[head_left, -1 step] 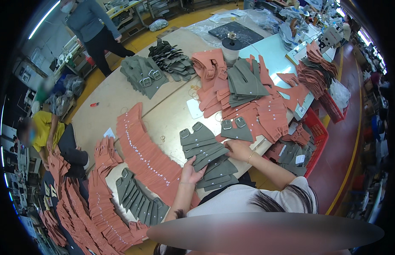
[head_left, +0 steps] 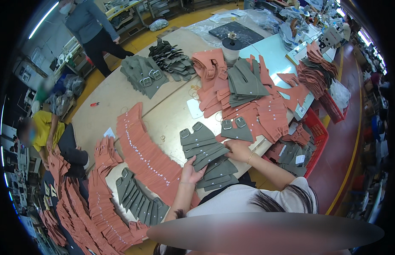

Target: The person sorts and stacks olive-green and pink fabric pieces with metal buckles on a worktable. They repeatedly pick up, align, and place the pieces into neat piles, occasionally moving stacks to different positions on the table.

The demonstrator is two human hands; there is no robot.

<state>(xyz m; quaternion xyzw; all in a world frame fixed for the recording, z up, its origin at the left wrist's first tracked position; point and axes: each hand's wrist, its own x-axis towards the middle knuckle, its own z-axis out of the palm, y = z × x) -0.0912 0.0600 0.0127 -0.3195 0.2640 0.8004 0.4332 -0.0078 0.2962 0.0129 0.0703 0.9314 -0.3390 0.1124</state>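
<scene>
A fanned stack of dark green leather-like pieces [head_left: 201,146] with silver buckles at its far end lies in front of me on the table. At its lower left edge, my left hand [head_left: 192,172] is closed on the pieces, thumb on top. My right hand [head_left: 240,150] pinches the right end of a piece in the same stack. Further green pieces [head_left: 218,173] spread out below, nearer my body. Just beyond my right hand lies a separate green piece [head_left: 237,132] with two buckles.
Long overlapping rows of salmon pieces [head_left: 146,153] cover the table's left side, beside another green fan [head_left: 142,202]. Salmon and green piles and a thread cone [head_left: 231,49] stand beyond. A red basket [head_left: 319,136] sits at right. A person in yellow [head_left: 48,127] handles salmon pieces at left.
The standing person in grey at the back left has shifted slightly. My hands and the green stack show no visible movement.
</scene>
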